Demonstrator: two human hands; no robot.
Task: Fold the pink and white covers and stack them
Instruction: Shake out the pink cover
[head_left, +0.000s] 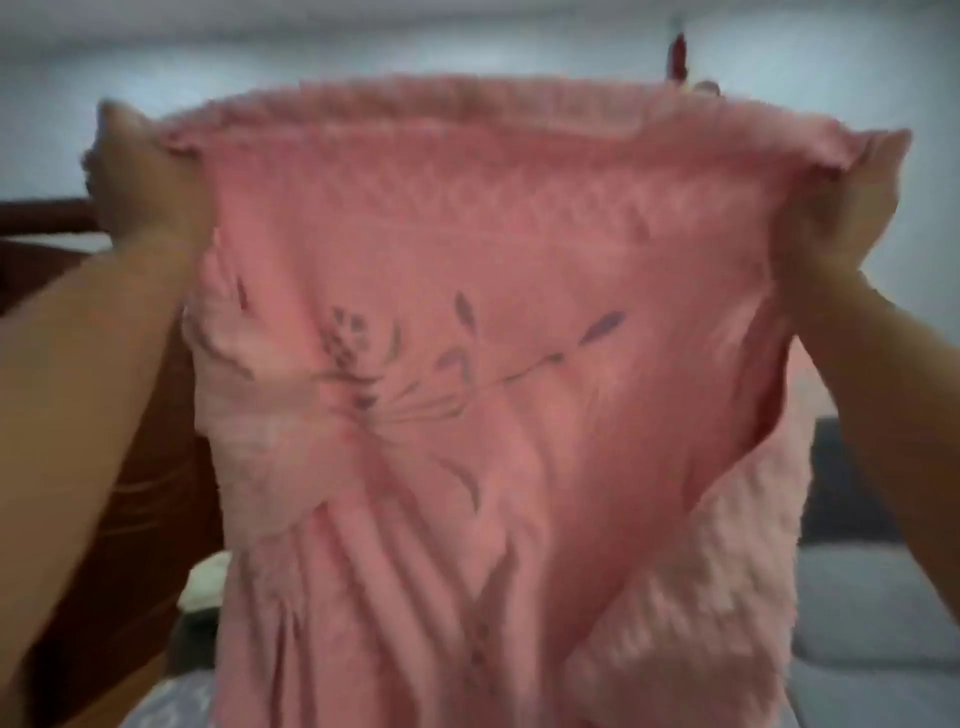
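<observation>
Holding the pink cover (467, 389) up in the air, spread between both hands and filling most of the view. Everything below is placed relative to that cover.

- Cover: hangs straight down from its top edge. Top edge runs left-right, roughly level; long axis looks vertical, the bottom dropping out of frame. Purple sprig print sits mid-panel, with creases fanning down from it. A textured second layer shows at the cover's lower right, so it is likely doubled or partly turned over there.
- Surroundings: a grey cushioned surface (872, 613) lies below and right of the cover, a dark reddish-brown shape (47, 223) off its left edge, and a pale wall behind its top edge. No white cover can be made out; the frame is motion-blurred.
- Left hand (150, 192): at the cover's top-left corner, fingers curled and pinching the bunched edge.
- Right hand (841, 208): at the top-right corner, same pinch, fabric gathered in the fist.

Both grips are clamped on cloth, neither open. Hands are well apart at about equal height, so neither is nearer; the cloth is taut across the top.

Judgement: the fold has not started. The next move turns on that left-right top edge: bring the corners together to halve it, or lay it down onto the grey surface. Risk: the loose lower-right layer folds in crooked.
</observation>
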